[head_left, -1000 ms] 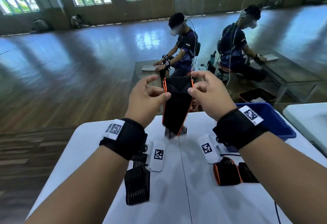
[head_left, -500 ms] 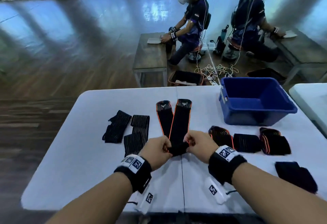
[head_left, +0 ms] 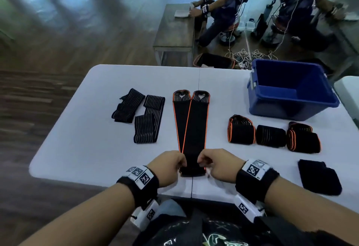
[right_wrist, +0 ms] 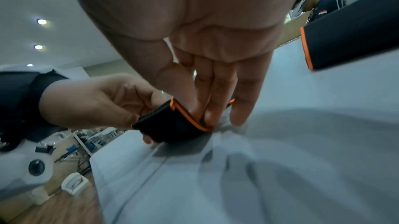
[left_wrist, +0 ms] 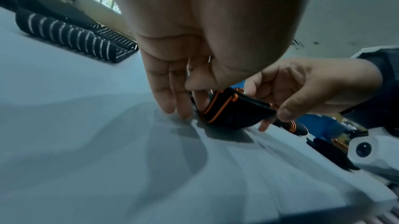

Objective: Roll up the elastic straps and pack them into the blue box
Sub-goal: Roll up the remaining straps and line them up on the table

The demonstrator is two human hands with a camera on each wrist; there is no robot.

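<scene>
Two long black straps with orange edges (head_left: 195, 123) lie flat side by side on the white table (head_left: 93, 148), running away from me. Their near end (head_left: 192, 172) is folded into a small roll. My left hand (head_left: 179, 165) pinches the left side of that roll and my right hand (head_left: 203, 163) pinches the right side. In the left wrist view the roll (left_wrist: 228, 111) sits between my left fingers (left_wrist: 172, 94) and the right hand's thumb. The right wrist view shows the roll (right_wrist: 170, 125) the same way. The blue box (head_left: 281, 105) stands at the far right, nothing visible inside.
Three rolled straps (head_left: 241, 130) (head_left: 271, 136) (head_left: 303, 138) sit in a row before the box, and a black bundle (head_left: 318, 176) lies nearer on the right. White-striped straps (head_left: 148, 121) lie loose at the left. Other people sit at tables beyond.
A second ago both hands held the strap up in the air. It now lies stretched on the table, and both hands have curled its near end into a small roll.
</scene>
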